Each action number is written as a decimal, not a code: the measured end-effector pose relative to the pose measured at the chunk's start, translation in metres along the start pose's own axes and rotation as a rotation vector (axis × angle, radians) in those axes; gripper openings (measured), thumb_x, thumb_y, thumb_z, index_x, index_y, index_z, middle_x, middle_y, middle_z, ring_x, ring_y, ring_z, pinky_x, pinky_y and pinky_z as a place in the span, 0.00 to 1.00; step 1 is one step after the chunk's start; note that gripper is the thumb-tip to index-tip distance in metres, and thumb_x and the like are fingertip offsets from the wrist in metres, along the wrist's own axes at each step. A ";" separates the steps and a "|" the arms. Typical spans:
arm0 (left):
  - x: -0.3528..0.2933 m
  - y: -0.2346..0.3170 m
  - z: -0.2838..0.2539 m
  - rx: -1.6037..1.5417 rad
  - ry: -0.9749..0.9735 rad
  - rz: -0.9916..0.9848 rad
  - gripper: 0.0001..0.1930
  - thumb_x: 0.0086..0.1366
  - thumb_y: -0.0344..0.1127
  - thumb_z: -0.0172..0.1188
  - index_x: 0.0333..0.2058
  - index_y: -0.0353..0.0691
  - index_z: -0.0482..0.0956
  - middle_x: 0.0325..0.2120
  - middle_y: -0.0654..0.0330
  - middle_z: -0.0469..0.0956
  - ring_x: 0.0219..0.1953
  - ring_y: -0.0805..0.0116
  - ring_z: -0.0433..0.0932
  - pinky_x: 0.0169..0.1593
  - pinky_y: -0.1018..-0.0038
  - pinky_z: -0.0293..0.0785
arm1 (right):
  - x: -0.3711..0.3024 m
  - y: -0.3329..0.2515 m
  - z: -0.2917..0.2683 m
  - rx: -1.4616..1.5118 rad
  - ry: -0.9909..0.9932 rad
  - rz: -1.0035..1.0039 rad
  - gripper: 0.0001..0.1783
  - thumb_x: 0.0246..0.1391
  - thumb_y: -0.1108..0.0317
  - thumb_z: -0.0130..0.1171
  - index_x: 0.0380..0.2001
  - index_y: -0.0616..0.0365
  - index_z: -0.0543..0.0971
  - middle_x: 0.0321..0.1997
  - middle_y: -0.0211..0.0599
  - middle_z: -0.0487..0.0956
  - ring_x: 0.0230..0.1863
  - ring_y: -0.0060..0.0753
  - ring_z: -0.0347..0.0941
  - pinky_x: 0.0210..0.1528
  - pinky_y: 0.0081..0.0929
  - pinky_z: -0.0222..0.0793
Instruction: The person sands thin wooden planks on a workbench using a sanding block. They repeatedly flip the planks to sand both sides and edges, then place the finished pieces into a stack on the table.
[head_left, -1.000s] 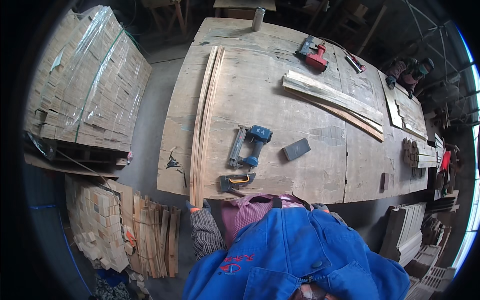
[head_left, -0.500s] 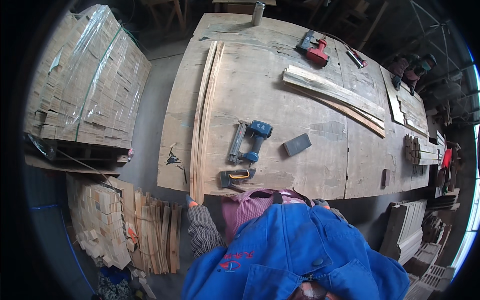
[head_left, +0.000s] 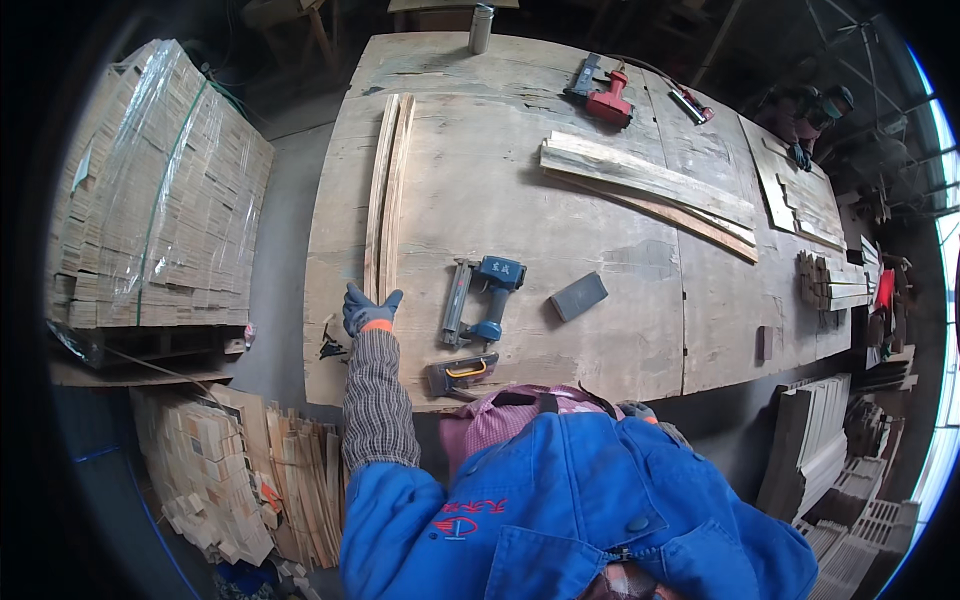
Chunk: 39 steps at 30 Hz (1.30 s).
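Note:
Two long, narrow wooden strips [head_left: 388, 190] lie side by side, lengthwise, on the left part of the plywood-topped table [head_left: 480, 190]. My left hand [head_left: 370, 310], in a grey glove with an orange cuff, is against their near ends. Its thumb and fingers are spread apart. To its right lies a blue nail gun [head_left: 493, 295], and nearer me a dark tool with a yellow-orange handle edge [head_left: 462, 374]. Small dark pieces [head_left: 331, 345] are scattered just left of my wrist. My right hand [head_left: 637, 410] barely shows beside my blue jacket; its fingers are hidden.
A dark grey block [head_left: 578, 297] sits mid-table. Beyond it are several boards [head_left: 650, 185], a red nail gun [head_left: 608, 103] and a metal canister [head_left: 481, 30]. Wrapped wood [head_left: 150, 200] is stacked at left. Another person [head_left: 805, 120] is at the far right.
My left hand has come up from the table's near edge onto the tabletop. The two strips have slid away from me, their near ends now well inside the edge. The view has shifted slightly.

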<state>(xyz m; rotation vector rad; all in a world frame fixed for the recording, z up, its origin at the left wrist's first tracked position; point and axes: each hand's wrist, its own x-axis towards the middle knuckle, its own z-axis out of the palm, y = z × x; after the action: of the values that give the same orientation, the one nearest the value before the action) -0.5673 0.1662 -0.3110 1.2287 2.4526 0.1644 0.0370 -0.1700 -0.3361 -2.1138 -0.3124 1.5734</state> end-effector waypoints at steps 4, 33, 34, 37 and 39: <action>0.030 0.048 0.005 0.097 -0.091 -0.031 0.68 0.43 0.70 0.73 0.73 0.44 0.42 0.70 0.47 0.56 0.69 0.49 0.60 0.66 0.50 0.62 | -0.013 -0.010 0.007 -0.009 0.032 -0.018 0.13 0.52 0.63 0.70 0.40 0.55 0.86 0.39 0.34 0.86 0.38 0.28 0.81 0.41 0.30 0.78; 0.157 -0.072 0.033 0.214 -0.183 0.203 0.40 0.58 0.62 0.65 0.61 0.40 0.72 0.56 0.43 0.73 0.57 0.41 0.71 0.60 0.54 0.69 | 0.023 -0.084 0.066 -0.002 0.107 0.224 0.12 0.55 0.62 0.68 0.39 0.56 0.83 0.27 0.34 0.82 0.24 0.28 0.75 0.27 0.29 0.72; 0.154 -0.070 0.032 0.174 -0.127 0.193 0.39 0.59 0.61 0.65 0.61 0.40 0.72 0.56 0.43 0.73 0.58 0.42 0.71 0.60 0.54 0.69 | 0.024 -0.081 0.067 -0.006 0.120 0.220 0.12 0.55 0.62 0.68 0.40 0.56 0.83 0.27 0.34 0.82 0.24 0.28 0.75 0.26 0.28 0.71; 0.138 -0.059 0.036 0.101 0.013 0.108 0.36 0.59 0.58 0.66 0.60 0.42 0.73 0.57 0.44 0.72 0.58 0.43 0.71 0.59 0.53 0.71 | 0.025 -0.077 0.066 -0.081 0.109 0.171 0.12 0.55 0.62 0.68 0.39 0.56 0.83 0.26 0.34 0.81 0.23 0.28 0.74 0.26 0.28 0.71; 0.117 -0.052 0.037 0.079 0.073 0.015 0.35 0.59 0.57 0.66 0.60 0.42 0.73 0.57 0.45 0.72 0.57 0.44 0.72 0.58 0.53 0.71 | 0.025 -0.076 0.065 0.034 0.102 0.174 0.12 0.55 0.63 0.68 0.39 0.56 0.83 0.26 0.34 0.81 0.22 0.28 0.74 0.25 0.28 0.70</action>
<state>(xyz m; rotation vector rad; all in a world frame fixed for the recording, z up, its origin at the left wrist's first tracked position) -0.6546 0.2243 -0.3933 1.2959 2.5351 0.1193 -0.0084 -0.0780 -0.3331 -2.2362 -0.0681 1.5463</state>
